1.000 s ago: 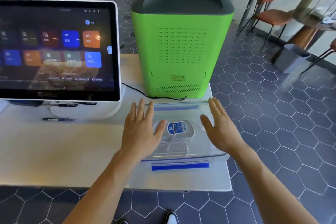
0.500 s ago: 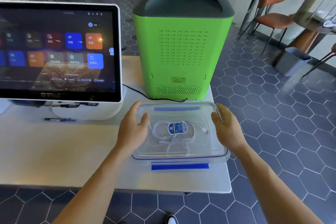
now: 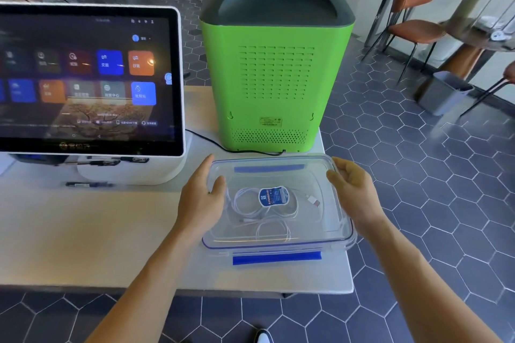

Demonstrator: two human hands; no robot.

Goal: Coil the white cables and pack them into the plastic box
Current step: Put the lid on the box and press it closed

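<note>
A clear plastic box (image 3: 338,227) with blue clips stands at the table's front right corner, its clear lid (image 3: 267,166) resting on top. Through the lid I see coiled white cables (image 3: 252,207) lying inside, one carrying a blue label (image 3: 273,196). My left hand (image 3: 199,199) grips the lid's left edge, thumb on top. My right hand (image 3: 352,189) holds the lid's right edge the same way.
A green machine (image 3: 274,69) with a dark top stands right behind the box, its black cord (image 3: 211,142) trailing left. A touchscreen terminal (image 3: 86,78) fills the table's left side, with a pen (image 3: 89,184) in front of it. Beyond the table's right edge (image 3: 341,203) are floor tiles, chairs and a grey bin (image 3: 443,92).
My two hands went from hovering open above the box to closing on the lid's left and right edges. The lid now sits over the box.
</note>
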